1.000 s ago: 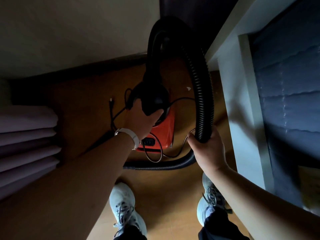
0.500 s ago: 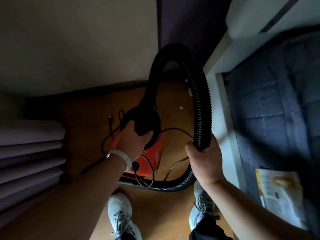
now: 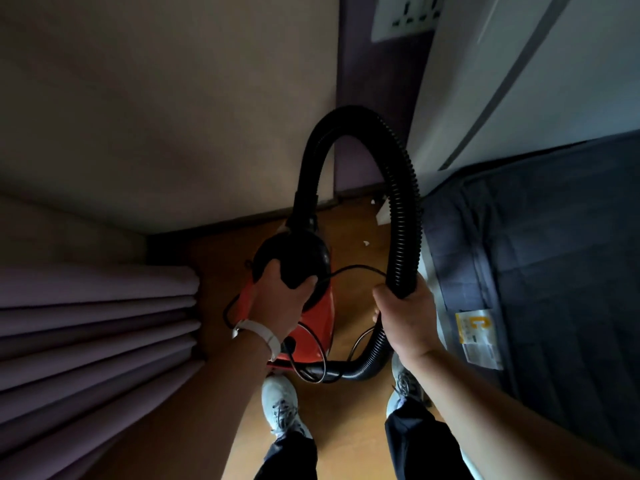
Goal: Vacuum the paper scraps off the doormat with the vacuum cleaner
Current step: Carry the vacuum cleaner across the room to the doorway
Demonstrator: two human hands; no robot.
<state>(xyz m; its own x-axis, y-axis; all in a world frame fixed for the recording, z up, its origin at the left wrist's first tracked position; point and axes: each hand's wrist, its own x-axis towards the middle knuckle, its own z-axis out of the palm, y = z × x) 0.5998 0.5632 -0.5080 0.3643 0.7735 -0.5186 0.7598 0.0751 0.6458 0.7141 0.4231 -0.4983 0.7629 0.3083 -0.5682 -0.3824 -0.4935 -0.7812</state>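
Note:
A red vacuum cleaner [image 3: 320, 325] with a black top hangs over the wooden floor [image 3: 346, 427] in front of my feet. My left hand [image 3: 282, 299], with a white band at the wrist, grips its black handle [image 3: 294, 265]. From the top, a black ribbed hose [image 3: 401, 202] arches up and over to the right. My right hand [image 3: 407, 313] grips that hose where it comes down, and the hose loops on beneath the cleaner. A thin black cord [image 3: 356, 270] dangles around the body. No doormat is in view. A small white scrap [image 3: 365, 243] lies on the floor.
A pale wall [image 3: 173, 116] closes the far side. Folded curtain pleats [image 3: 97, 334] fill the left. A bed with a dark cover [image 3: 536, 254] and a labelled mattress edge [image 3: 478, 337] runs along the right. A wall socket [image 3: 412, 13] sits at the top.
The view has tilted up, so more wall, the socket and the bed show. Both hands keep their grips, and the vacuum cleaner appears lifted higher and closer to my feet.

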